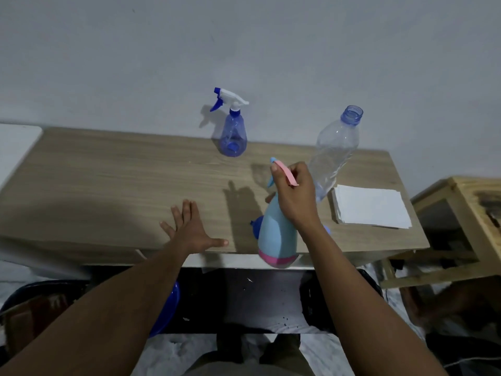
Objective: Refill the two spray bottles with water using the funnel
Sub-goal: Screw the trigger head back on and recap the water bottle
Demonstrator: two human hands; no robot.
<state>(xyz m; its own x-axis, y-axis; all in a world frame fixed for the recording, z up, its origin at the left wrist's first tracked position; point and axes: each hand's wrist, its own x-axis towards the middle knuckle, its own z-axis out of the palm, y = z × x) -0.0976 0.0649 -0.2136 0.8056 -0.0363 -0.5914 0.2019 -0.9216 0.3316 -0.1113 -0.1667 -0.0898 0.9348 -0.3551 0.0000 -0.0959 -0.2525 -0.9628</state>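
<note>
L hand [189, 232] fingers spread flat on the wooden table [95, 169], holding nothing. R hand [294, 198] fingers wrapped round the neck/head of the light-blue spray bottle [276, 240], pinching near the pink trigger [287, 173]; bottle is at the near table edge, pink base overhanging.

Going L→R: blue translucent spray bottle [232, 137] upright at the back w/ head still on, then the light-blue one, then the uncapped clear water bottle [336, 150], white paper stack [371, 210].

Step looks like unscrewing the head. Suggest: slide the bottle inboard first, L hand clamps the body, R twists the collar, not the trigger. Funnel: can't confirm, blue bits behind the bottle unclear.
</note>
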